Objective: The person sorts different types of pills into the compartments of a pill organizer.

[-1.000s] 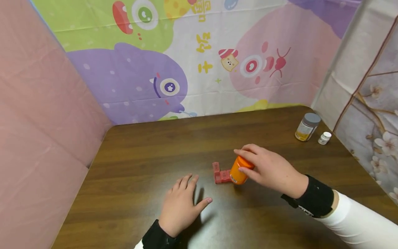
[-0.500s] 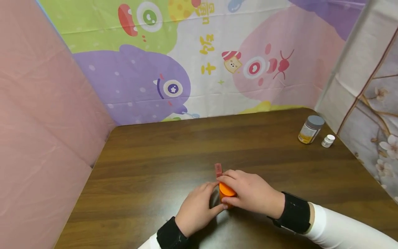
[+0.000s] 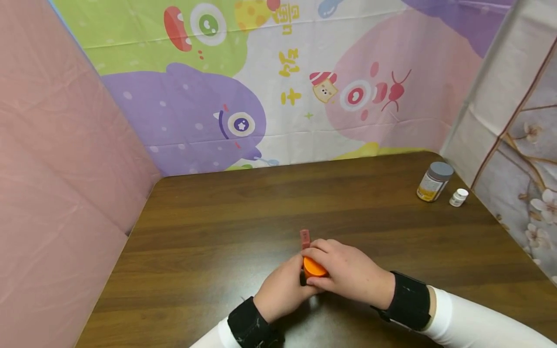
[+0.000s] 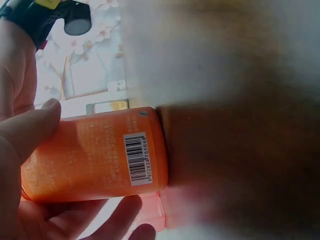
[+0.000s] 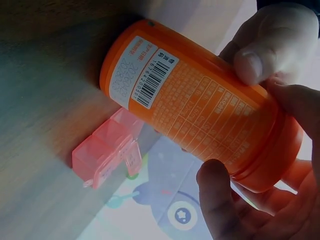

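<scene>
An orange pill bottle [image 5: 195, 100] with an orange screw cap [image 3: 315, 267] stands between both hands in the head view. My left hand [image 3: 283, 290] holds the bottle's body, thumb on one side and fingers on the other, as the left wrist view shows. My right hand [image 3: 352, 273] grips around the cap, its fingers and thumb curled about the edge. Printed text and a barcode [image 4: 138, 158] show on the bottle. Just beyond it lies a translucent red pill organizer [image 5: 105, 145] with a lid flipped up, mostly hidden behind my right hand in the head view.
Toward the table's far right corner stand a clear jar [image 3: 435, 181] with a grey lid and a small white bottle [image 3: 459, 197]. The brown wooden table [image 3: 209, 217] is bounded by a cartoon-print cloth [image 3: 287, 125] behind and a pink cloth [image 3: 65, 145] at the left.
My right hand has brought the orange bottle left and nearer, in front of the pill organizer. My left hand has moved in from the left and taken hold of the bottle's body.
</scene>
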Action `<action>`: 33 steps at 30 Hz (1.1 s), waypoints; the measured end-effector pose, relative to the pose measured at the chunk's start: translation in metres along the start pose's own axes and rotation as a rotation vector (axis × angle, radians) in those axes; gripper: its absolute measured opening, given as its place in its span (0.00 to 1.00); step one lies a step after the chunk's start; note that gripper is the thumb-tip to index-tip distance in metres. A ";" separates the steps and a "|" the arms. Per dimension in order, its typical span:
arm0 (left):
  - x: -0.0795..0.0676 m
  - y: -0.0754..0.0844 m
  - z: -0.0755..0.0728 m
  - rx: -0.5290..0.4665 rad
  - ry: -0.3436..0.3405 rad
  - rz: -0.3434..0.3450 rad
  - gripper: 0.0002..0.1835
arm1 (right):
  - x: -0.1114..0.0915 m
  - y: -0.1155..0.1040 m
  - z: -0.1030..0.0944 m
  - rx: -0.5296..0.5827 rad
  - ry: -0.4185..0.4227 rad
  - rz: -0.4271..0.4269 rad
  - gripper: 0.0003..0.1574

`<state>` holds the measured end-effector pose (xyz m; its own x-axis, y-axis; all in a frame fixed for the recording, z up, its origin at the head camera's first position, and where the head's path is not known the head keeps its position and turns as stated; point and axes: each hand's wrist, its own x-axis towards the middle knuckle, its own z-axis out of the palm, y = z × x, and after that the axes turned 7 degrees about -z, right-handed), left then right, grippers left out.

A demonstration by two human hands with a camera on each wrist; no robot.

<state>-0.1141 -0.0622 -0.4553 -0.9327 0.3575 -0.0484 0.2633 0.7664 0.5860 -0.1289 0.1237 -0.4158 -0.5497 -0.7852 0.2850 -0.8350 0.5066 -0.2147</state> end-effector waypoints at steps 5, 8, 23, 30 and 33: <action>0.002 0.000 -0.002 -0.068 -0.017 -0.028 0.38 | 0.000 -0.001 0.000 0.016 -0.018 0.036 0.37; 0.003 0.000 -0.003 -0.086 -0.022 -0.027 0.38 | -0.001 -0.001 -0.001 0.009 -0.014 0.089 0.40; 0.013 -0.003 -0.002 -0.196 -0.061 0.005 0.31 | 0.001 -0.002 -0.003 -0.093 -0.026 0.118 0.29; 0.015 -0.002 -0.004 -0.253 -0.088 0.008 0.34 | -0.002 0.002 -0.003 -0.099 -0.030 0.047 0.30; 0.015 -0.002 -0.005 -0.255 -0.102 -0.002 0.31 | -0.004 0.004 -0.004 -0.092 -0.043 0.002 0.28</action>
<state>-0.1302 -0.0608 -0.4532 -0.9001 0.4178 -0.1237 0.1785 0.6125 0.7701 -0.1298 0.1301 -0.4136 -0.5515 -0.7976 0.2443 -0.8337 0.5371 -0.1283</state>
